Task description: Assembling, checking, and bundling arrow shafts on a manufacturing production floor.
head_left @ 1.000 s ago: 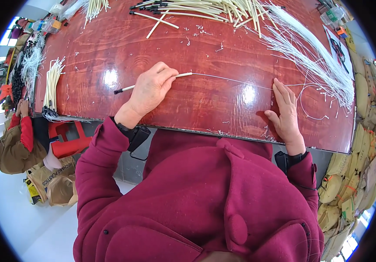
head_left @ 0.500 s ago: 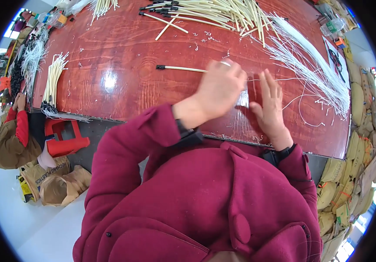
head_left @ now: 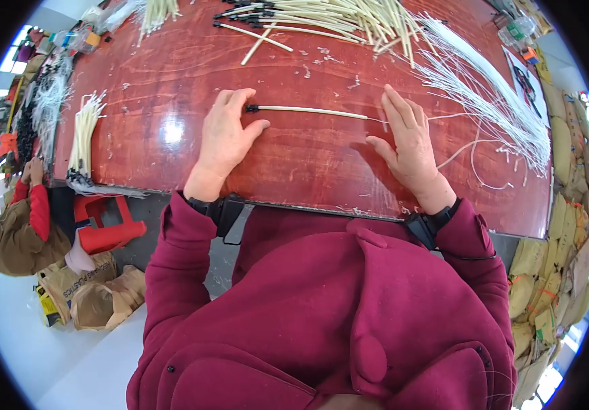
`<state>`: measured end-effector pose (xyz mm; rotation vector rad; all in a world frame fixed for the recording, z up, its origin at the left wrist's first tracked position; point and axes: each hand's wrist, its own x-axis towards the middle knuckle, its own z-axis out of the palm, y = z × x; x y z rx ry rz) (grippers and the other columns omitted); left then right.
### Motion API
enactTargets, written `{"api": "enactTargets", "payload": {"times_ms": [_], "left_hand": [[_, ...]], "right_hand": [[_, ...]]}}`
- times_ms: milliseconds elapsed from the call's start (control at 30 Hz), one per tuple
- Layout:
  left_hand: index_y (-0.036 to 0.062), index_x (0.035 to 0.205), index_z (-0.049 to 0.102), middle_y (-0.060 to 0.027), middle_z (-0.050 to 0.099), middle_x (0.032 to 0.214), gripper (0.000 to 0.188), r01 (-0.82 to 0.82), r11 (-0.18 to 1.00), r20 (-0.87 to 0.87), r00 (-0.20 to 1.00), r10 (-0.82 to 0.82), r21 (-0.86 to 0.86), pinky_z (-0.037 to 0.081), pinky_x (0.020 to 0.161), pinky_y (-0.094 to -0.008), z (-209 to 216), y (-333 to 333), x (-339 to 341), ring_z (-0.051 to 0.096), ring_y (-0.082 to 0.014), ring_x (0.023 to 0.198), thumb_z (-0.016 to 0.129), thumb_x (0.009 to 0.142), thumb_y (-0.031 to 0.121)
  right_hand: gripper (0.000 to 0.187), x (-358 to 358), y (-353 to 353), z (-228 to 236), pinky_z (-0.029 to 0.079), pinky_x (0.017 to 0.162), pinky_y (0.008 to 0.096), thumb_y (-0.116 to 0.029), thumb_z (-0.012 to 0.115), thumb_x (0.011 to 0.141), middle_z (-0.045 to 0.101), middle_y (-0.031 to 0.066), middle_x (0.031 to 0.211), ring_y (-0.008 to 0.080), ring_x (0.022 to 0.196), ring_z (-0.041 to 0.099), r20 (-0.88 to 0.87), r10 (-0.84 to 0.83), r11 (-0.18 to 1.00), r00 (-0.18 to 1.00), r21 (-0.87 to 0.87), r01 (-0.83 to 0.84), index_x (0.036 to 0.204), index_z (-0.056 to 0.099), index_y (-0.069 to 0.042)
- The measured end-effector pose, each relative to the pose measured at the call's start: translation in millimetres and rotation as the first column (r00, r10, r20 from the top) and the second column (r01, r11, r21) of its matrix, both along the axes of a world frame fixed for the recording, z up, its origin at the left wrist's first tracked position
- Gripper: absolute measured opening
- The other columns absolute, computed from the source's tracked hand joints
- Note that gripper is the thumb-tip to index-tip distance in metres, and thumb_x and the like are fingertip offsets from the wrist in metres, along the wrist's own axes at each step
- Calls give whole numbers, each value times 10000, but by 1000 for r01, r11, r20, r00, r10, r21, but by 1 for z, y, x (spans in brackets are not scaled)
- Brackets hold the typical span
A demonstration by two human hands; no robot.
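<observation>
A thin cream tube [head_left: 315, 110] lies crosswise on the red-brown wooden table [head_left: 294, 160], with a black tip [head_left: 252, 108] at its left end. My left hand [head_left: 223, 133] is open beside that tip, thumb and fingers apart; whether it touches is unclear. At the tube's other end, a thin white cord [head_left: 448, 116] comes out and passes under or behind my right hand [head_left: 409, 140]. My right hand rests open there, its fingers stretched out and thumb spread.
A pile of cream tubes with black tips [head_left: 335, 20] lies at the far edge, beside a long bundle of white cords [head_left: 496, 89]. More tubes [head_left: 86, 137] are at the left. Beyond a red stool [head_left: 106, 225] sits another person [head_left: 21, 219]. Stacked sacks [head_left: 547, 273] line the right.
My left hand has moved left and opened, from the middle of the tube to its black tip. My right hand has shifted slightly left. More of the tube shows now.
</observation>
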<state>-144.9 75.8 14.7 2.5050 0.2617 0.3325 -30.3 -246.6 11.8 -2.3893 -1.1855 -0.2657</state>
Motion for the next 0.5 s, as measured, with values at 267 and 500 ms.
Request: {"api": "enactTargets", "payload": {"times_ms": [267,500], "left_hand": [[24,1193,660,-106,617,1043,403,159,987,74,985,-157,-26,520,751,-340,-14,-7,12,600,-231,827,790,815,75],[7,1156,652,-107,614,1023,352,217,976,131,968,-215,2,512,727,-346,-16,-39,24,591,-226,782,766,828,62]], "right_hand": [[822,-16,-43,-5,289,1195,484,-359,729,866,325,150,1636,378,1428,357,-70,-58,959,996,-282,36,1509,414,45],[796,-23,-42,-11,278,1197,490,-429,642,927,313,164,1640,393,1424,353,-101,-56,975,993,-220,33,1525,397,35]]}}
